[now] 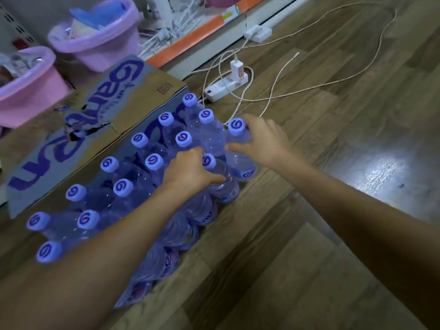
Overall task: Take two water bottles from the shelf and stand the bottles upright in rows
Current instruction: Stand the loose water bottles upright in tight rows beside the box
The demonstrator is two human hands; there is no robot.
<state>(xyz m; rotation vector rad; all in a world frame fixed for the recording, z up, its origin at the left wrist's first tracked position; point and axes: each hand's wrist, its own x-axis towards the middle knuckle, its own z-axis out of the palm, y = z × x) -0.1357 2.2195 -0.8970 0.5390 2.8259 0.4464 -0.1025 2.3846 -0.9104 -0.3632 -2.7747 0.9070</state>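
Note:
Several clear water bottles with lilac caps (pixel 123 186) stand upright in rows on the wooden floor beside a cardboard box (pixel 78 129). My left hand (pixel 190 172) grips the neck of one bottle (pixel 225 184) at the rows' near right end. My right hand (pixel 264 141) holds another bottle (pixel 240 160) just below its cap, at the far right corner of the group. Both bottles stand upright and touch their neighbours.
Two pink and purple plastic tubs (pixel 100 41) stand behind the box. A white power strip (pixel 226 85) with a charger and trailing cables (pixel 333 84) lies on the floor beyond the bottles. A shelf base with an orange strip (pixel 204 29) runs along the back.

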